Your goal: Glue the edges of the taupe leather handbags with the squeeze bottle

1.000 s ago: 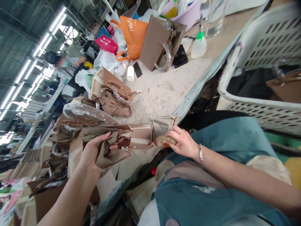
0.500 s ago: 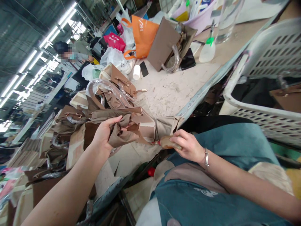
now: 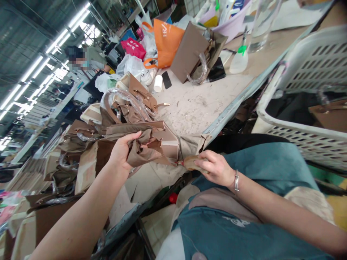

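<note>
- The left hand is clenched on a crumpled fold of taupe cloth, thumb on top and fingers curled beneath it.
- That cloth bunches against the open mouth of a brown handbag, which lies on its side on the worktable, close to the table's near edge.
- The right hand is closed around a small tan tool with a red tip; the tip points at the handbag's lower corner and sits just beside it. Whether it touches the leather cannot be told.
- A silver bracelet circles the right wrist.
- Behind the handbag, farther along the worktable, lies a heap of more brown bags with plastic-wrapped handles.
- Beyond the handbag, toward the far end of the worktable, stand an orange shopping bag and an upright taupe bag, with a black phone and a white cup near them.
- A spray bottle with a green collar stands on the worktable, well apart from the handbag.
- To the right of the worktable's edge stands a white slatted basket with dark things inside.
- Another person is at the far side, well beyond the heap.
</note>
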The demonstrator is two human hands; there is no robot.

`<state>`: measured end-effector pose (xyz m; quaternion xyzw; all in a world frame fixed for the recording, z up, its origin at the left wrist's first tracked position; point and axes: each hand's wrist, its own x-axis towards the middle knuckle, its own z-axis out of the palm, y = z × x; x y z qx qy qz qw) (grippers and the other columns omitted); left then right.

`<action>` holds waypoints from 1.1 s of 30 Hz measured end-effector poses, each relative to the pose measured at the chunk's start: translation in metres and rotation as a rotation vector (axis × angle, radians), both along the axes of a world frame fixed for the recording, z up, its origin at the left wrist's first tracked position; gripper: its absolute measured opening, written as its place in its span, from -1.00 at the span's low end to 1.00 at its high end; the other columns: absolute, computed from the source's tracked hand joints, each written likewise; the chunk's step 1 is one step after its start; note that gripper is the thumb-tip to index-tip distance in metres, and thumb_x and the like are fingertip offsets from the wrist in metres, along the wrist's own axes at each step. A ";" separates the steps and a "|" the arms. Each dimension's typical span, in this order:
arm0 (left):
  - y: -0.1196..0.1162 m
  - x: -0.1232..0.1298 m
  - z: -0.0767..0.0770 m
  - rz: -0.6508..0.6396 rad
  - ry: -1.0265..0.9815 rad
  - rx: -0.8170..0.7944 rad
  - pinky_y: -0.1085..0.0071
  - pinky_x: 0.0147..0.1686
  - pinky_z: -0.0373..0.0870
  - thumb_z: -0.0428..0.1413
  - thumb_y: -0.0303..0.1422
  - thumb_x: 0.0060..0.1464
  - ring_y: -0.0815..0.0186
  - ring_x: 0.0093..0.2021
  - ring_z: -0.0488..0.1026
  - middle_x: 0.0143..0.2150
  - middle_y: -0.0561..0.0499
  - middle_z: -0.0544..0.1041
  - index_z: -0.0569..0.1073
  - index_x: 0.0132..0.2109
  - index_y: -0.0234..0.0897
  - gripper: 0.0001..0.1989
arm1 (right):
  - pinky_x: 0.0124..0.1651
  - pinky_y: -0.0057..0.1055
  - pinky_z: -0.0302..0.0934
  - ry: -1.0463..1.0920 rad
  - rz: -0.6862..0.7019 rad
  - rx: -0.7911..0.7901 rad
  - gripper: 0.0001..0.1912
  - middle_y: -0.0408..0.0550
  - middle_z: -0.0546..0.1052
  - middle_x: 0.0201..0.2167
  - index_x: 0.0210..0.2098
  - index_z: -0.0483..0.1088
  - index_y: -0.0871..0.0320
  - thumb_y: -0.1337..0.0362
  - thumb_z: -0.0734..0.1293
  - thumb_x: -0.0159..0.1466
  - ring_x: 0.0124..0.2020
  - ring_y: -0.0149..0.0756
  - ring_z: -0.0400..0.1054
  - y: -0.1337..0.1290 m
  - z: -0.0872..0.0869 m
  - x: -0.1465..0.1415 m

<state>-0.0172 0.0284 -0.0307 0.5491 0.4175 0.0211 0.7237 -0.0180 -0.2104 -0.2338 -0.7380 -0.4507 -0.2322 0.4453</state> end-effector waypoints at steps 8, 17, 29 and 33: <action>0.001 0.003 -0.004 -0.066 0.002 0.105 0.35 -0.61 0.50 0.10 -0.49 -0.01 0.28 -0.66 0.45 -0.52 -0.13 0.57 0.51 -0.37 -0.45 -0.90 | -0.33 -0.39 0.29 0.109 -0.055 0.097 -0.72 0.02 0.37 -0.23 -0.12 0.31 0.10 0.44 0.27 0.17 -0.28 -0.29 0.32 0.001 -0.005 0.005; -0.011 0.008 0.000 -0.076 -0.013 0.118 0.32 -0.58 0.52 0.06 -0.52 0.00 0.25 -0.65 0.47 -0.57 -0.10 0.54 0.51 -0.38 -0.43 -0.88 | -0.33 -0.38 0.29 0.142 -0.112 0.104 -0.71 0.01 0.37 -0.24 -0.12 0.31 0.09 0.46 0.26 0.17 -0.29 -0.28 0.32 0.001 -0.007 0.009; -0.009 0.012 -0.002 -0.071 -0.017 0.102 0.33 -0.57 0.53 0.08 -0.53 -0.02 0.25 -0.63 0.48 -0.50 -0.13 0.58 0.50 -0.33 -0.44 -0.89 | -0.31 -0.37 0.30 0.191 -0.101 0.143 -0.71 0.00 0.37 -0.24 -0.10 0.33 0.09 0.43 0.28 0.19 -0.27 -0.28 0.33 0.000 -0.013 0.012; -0.009 0.015 -0.002 -0.051 -0.009 0.103 0.34 -0.59 0.53 0.08 -0.53 -0.01 0.25 -0.63 0.48 -0.52 -0.10 0.57 0.51 -0.32 -0.42 -0.89 | -0.27 -0.35 0.33 0.251 -0.151 0.194 -0.76 -0.02 0.36 -0.25 -0.12 0.33 0.08 0.37 0.32 0.21 -0.26 -0.27 0.34 0.002 -0.014 0.016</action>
